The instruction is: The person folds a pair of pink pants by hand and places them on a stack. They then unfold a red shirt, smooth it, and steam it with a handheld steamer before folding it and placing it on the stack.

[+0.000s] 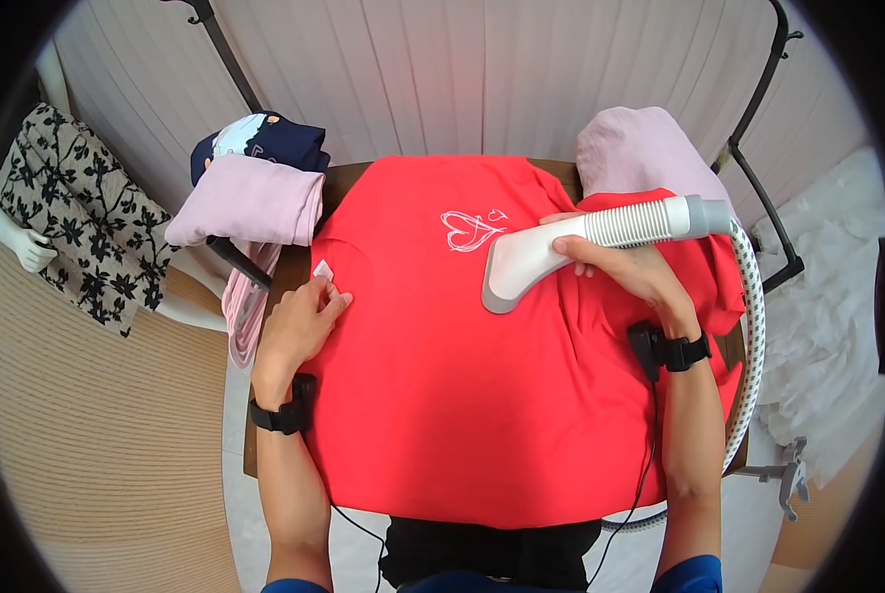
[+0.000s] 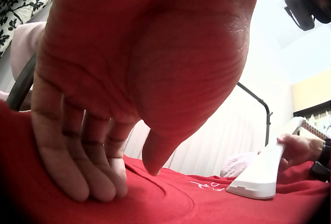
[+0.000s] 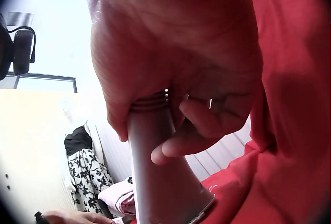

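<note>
A red T-shirt (image 1: 442,395) with a white heart print (image 1: 470,230) lies spread over a dark board, its neckline toward the left. My right hand (image 1: 628,269) grips the ribbed neck of a white garment steamer (image 1: 536,259), thumb on top and fingers curled underneath. The steamer's grey-edged head is at the shirt just below the print. At the neckline, my left hand (image 1: 302,321) rests with its fingertips on the fabric beside a small white label (image 1: 323,268). In the left wrist view its fingers (image 2: 72,167) are nearly straight and the thumb stands apart.
A white-dotted hose (image 1: 753,336) runs from the steamer down the board's right side. Folded pink cloth (image 1: 250,198) and navy cloth (image 1: 299,143) sit at the back left, more pink cloth (image 1: 640,148) at the back right. A dressed mannequin (image 1: 86,217) stands left.
</note>
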### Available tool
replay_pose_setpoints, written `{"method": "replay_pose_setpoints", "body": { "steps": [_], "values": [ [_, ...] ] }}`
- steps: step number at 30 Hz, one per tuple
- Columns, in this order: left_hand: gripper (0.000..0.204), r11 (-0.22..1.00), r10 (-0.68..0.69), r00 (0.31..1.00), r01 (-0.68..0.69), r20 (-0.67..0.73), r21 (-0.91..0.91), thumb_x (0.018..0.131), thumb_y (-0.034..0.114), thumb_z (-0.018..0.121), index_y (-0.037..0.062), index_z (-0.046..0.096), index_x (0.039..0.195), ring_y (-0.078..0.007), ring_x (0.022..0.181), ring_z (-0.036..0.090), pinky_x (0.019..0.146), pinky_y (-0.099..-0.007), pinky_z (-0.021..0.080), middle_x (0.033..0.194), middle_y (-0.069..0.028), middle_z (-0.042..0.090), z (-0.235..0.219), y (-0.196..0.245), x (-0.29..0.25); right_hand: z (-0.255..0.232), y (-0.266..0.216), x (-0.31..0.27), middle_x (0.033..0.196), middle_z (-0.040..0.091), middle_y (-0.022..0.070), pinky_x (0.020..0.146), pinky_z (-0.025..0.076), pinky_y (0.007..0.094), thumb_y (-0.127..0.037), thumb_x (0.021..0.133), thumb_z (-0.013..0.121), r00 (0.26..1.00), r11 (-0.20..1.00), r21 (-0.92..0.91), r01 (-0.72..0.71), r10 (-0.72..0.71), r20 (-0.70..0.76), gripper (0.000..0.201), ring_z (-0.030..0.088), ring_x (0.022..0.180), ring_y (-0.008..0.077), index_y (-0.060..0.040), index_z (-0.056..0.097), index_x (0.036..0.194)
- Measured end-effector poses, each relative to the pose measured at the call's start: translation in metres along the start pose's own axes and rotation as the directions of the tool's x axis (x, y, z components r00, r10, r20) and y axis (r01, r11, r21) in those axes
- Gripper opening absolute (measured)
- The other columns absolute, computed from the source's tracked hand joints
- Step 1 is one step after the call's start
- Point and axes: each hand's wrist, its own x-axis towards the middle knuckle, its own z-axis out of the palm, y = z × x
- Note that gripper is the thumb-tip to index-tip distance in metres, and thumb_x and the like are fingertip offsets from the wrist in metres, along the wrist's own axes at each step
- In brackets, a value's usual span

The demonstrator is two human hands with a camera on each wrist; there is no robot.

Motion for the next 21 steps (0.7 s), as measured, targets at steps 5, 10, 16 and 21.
{"method": "replay_pose_setpoints", "body": {
  "steps": [5,10,16,21],
  "values": [
    [0.032,0.999,0.044,0.999,-0.044,-0.012,0.025,0.099,0.03,0.065,0.0019,0.058,0.085,-0.0157,0.058,0.061,0.058,-0.0328,0.047,0.064,-0.007,0.062,0.003,-0.0061,0.0031,-0.0001,0.0009,-0.0008,0.081,0.067,-0.002,0.064,0.047,0.0241,-0.028,0.09,0.077,1.0,1.0,-0.004,-0.004,0.004,-0.004,0.032,0.057,0.069,0.0068,-0.0057,0.076,0.113],
    [0.035,1.0,0.008,1.0,-0.008,-0.003,0.001,0.095,0.036,0.064,0.003,0.063,0.085,-0.0391,0.075,0.067,0.068,-0.0479,0.047,0.072,-0.0175,0.066,0.0016,-0.004,0.002,0.0004,-0.0005,-0.0016,0.081,0.067,-0.0022,0.064,0.047,0.024,-0.028,0.089,0.077,1.0,1.0,0.002,-0.01,0.01,-0.003,0.032,0.056,0.069,0.0066,-0.0059,0.076,0.113],
    [0.035,1.0,0.005,1.0,-0.005,-0.004,0.007,0.095,0.037,0.064,0.0032,0.063,0.086,-0.0403,0.077,0.066,0.069,-0.0484,0.048,0.074,-0.018,0.067,0.0015,-0.0028,0.0018,-0.0002,0.0004,-0.001,0.079,0.066,-0.0024,0.063,0.047,0.0242,-0.028,0.089,0.078,1.0,1.0,-0.002,-0.011,0.011,-0.004,0.033,0.056,0.068,0.0064,-0.0062,0.076,0.114],
    [0.035,1.0,0.003,1.0,-0.003,-0.013,0.018,0.095,0.037,0.064,0.0028,0.063,0.086,-0.0416,0.08,0.067,0.071,-0.0492,0.049,0.078,-0.0195,0.068,0.0015,-0.0006,0.0005,-0.0002,-0.0011,-0.0018,0.079,0.066,-0.0023,0.062,0.047,0.0241,-0.028,0.089,0.078,1.0,1.0,-0.008,-0.016,0.016,-0.003,0.033,0.056,0.068,0.0064,-0.006,0.076,0.114]
  ]
}}
